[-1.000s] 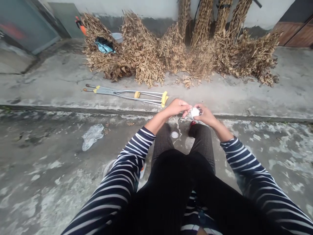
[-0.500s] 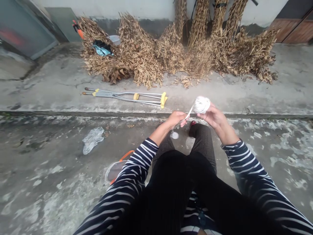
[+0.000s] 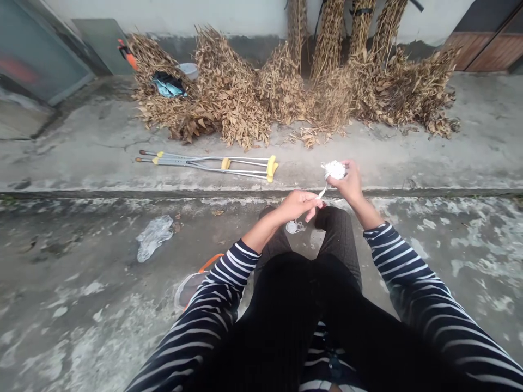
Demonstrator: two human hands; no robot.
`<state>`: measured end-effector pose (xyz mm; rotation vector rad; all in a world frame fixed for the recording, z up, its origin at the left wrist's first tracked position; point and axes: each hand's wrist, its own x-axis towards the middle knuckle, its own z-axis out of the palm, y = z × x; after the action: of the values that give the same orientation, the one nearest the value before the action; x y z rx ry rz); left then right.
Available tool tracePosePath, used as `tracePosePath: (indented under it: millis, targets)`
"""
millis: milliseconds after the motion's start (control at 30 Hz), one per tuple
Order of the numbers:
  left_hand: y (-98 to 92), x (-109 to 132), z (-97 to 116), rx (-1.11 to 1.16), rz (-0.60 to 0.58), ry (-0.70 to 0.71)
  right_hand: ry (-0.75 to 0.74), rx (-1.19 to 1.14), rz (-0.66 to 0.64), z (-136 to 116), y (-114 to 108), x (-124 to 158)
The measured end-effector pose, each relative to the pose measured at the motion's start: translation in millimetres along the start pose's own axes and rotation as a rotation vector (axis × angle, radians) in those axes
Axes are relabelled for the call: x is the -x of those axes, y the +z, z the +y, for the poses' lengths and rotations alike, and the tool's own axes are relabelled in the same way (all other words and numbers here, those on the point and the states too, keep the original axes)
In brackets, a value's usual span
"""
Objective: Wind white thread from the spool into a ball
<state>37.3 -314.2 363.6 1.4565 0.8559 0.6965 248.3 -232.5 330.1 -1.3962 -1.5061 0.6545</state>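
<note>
My right hand (image 3: 349, 185) is raised above my knees with its fingers wrapped round a white ball of string (image 3: 334, 169). A white strand (image 3: 322, 192) runs down from the ball to my left hand (image 3: 297, 204), which pinches its end. Both arms wear dark sleeves with white stripes. Below my left hand a small round whitish lid (image 3: 291, 227) lies on the concrete between my legs.
A pair of metal crutches (image 3: 212, 162) with yellow pads lies on the raised concrete step ahead. Heaps of dry brown leafy stalks (image 3: 261, 92) stand against the far wall. A crumpled clear plastic bag (image 3: 153, 236) lies at left, a plastic container with an orange handle (image 3: 192, 283) by my left side.
My hands were together at the white ball; the right hand has lifted the ball up and right, the left hand has dropped lower, and a strand is drawn out between them.
</note>
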Motion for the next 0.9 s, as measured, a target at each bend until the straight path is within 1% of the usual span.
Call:
tracePosePath:
  millis: [67, 100, 167, 200, 267, 333, 400, 467, 567, 633, 733, 833, 900]
  targets:
    - [-7.1, -4, 11, -0.096, 0.034, 0.012, -0.008, 0.117, -0.006, 5, 4, 12]
    - [-11.4, -6, 17, -0.158, 0.05, 0.011, -0.002, 0.137, -0.035, 6, 7, 20]
    - [-21.5, -13, 29, -0.312, 0.071, 0.015, -0.001, 0.113, -0.133, 3, 13, 34]
    - [-27.1, -17, 34, -0.399, 0.079, 0.029, 0.017, 0.074, -0.178, 0, 15, 41]
    - [-38.6, -26, 40, -0.544, 0.099, 0.078, 0.096, -0.062, -0.282, -8, 18, 52]
    - [-49.2, -35, 39, -0.591, 0.09, 0.13, 0.184, -0.247, -0.395, -19, 17, 59]
    - [-56.8, -43, 33, -0.55, 0.046, 0.164, 0.237, -0.409, -0.472, -31, 14, 64]
    - [-60.1, -48, 25, -0.488, 0.023, 0.171, 0.28, -0.519, -0.487, -41, 10, 67]
    - [-58.1, -51, 13, -0.389, 0.072, 0.141, 0.383, -0.644, -0.483, -49, 4, 69]
    - [-55.3, -50, 9, -0.305, 0.107, 0.124, 0.432, -0.717, -0.501, -51, 1, 69]
    - [-53.6, -49, 7, -0.21, 0.114, 0.116, 0.473, -0.808, -0.532, -51, -1, 66]
    - [-55.9, -49, 9, -0.185, 0.106, 0.123, 0.507, -0.902, -0.574, -49, -1, 63]
    - [-58.6, -51, 12, -0.202, 0.122, 0.131, 0.516, -0.945, -0.618, -46, -1, 62]
